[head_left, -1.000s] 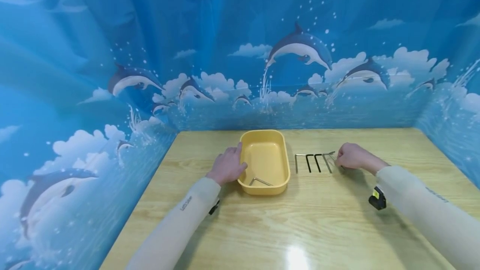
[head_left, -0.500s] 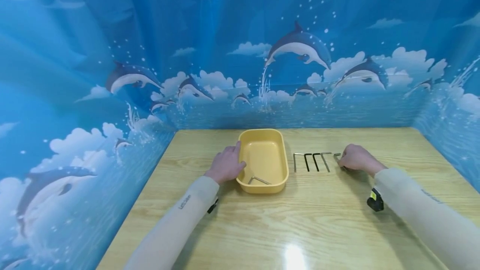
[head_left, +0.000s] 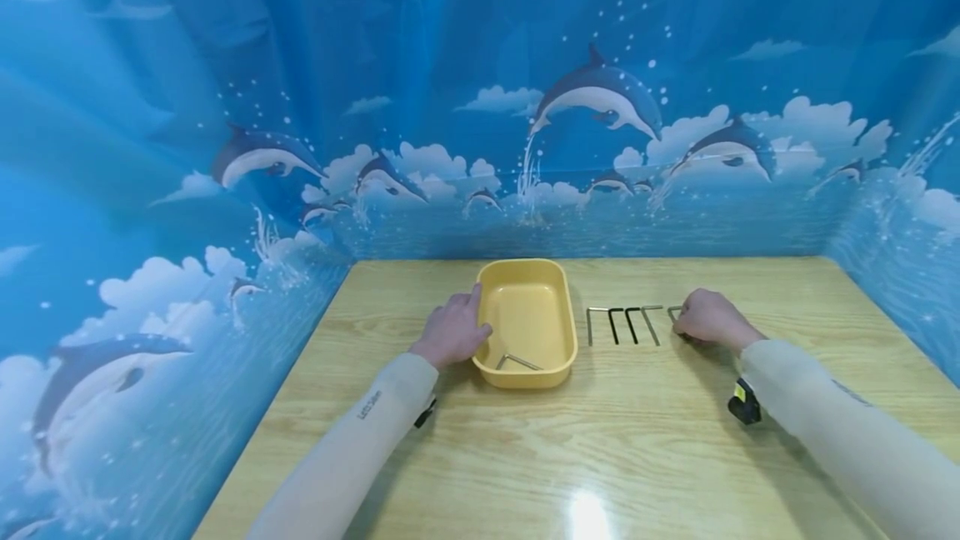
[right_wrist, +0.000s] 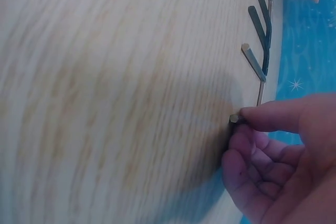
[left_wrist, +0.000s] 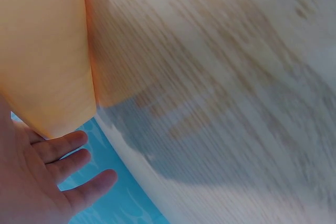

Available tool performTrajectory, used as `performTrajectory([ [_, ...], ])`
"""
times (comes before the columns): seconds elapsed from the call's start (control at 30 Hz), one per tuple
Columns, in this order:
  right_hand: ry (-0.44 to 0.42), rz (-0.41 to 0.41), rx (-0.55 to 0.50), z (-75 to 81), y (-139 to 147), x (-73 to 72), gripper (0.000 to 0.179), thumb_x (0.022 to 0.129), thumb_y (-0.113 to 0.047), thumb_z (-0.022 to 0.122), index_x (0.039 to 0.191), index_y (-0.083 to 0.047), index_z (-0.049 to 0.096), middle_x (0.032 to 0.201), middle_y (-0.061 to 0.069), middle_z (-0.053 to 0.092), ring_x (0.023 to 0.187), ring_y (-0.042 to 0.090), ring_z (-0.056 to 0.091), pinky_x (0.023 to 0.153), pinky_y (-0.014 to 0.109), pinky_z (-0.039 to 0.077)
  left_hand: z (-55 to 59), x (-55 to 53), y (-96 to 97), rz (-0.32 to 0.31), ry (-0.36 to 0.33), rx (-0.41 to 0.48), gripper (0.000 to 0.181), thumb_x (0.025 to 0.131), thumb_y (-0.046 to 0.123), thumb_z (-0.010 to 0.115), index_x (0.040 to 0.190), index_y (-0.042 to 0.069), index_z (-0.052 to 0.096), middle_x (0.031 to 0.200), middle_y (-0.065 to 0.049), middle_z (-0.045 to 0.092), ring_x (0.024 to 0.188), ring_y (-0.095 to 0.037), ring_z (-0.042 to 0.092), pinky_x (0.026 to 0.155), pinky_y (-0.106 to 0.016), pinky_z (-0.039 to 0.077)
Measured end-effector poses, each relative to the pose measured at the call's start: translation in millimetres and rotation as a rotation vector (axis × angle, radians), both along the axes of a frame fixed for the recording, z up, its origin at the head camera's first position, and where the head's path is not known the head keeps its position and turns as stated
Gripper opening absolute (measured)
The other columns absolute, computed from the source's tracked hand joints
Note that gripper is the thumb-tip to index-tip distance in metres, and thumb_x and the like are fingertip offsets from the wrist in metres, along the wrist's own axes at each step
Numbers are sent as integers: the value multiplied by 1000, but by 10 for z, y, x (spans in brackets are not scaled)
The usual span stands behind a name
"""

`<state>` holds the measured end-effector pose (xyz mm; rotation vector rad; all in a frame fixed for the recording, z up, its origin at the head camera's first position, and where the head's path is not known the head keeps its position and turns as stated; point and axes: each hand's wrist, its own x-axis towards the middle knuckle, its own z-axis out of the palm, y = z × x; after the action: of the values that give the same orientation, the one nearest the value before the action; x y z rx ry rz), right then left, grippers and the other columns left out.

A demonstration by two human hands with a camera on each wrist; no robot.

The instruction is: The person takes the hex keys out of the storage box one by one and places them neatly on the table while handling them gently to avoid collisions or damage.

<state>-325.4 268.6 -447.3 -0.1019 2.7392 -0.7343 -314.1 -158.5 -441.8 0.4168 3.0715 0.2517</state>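
My left hand (head_left: 452, 330) rests at the left rim of a yellow tray (head_left: 558, 375), its thumb over the edge. In the left wrist view, the other fingers of that hand (left_wrist: 68, 166) are extended and loose beside the tray wall (left_wrist: 47, 40). A silver hex key (head_left: 521, 361) lies inside the tray near its front end. To the right, my right hand (head_left: 708, 317) pinches a hex key (right_wrist: 234, 119) between thumb and finger, low at the table; most of it is hidden by the fingers. Its short arm (head_left: 672, 309) shows left of the hand.
Between tray and right hand, several hex keys stand in a row: a silver one (head_left: 589, 327), two black ones (head_left: 614, 327) (head_left: 632, 327), and another silver one (head_left: 651, 326). The wooden table (head_left: 487, 457) ends at a blue dolphin-print curtain (head_left: 465, 190).
The hex key in my right hand has shifted from overlapping the last silver key to standing apart, right of it. My left hand and the tray stay put.
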Motion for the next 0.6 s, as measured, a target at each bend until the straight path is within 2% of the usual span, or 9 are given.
performTrajectory([
  [0.3, 9, -6, -14, 9, -51, -5, 33, 90, -13, 60, 58, -11, 61, 49, -1, 52, 45, 12, 46, 50, 28, 42, 7, 10, -20, 2, -4, -2, 78, 101, 40, 50, 162, 7, 15, 157, -17, 42, 145, -33, 40, 116, -55, 36],
  [0.6, 13, -12, -5, 20, -70, 3, 32, 90, -15, 60, 58, -10, 61, 49, -2, 50, 44, 12, 44, 50, 29, 41, 12, 13, -11, 0, -12, 17, 78, 101, 40, 51, 162, 7, 14, 157, -18, 42, 145, -34, 39, 117, -56, 35],
])
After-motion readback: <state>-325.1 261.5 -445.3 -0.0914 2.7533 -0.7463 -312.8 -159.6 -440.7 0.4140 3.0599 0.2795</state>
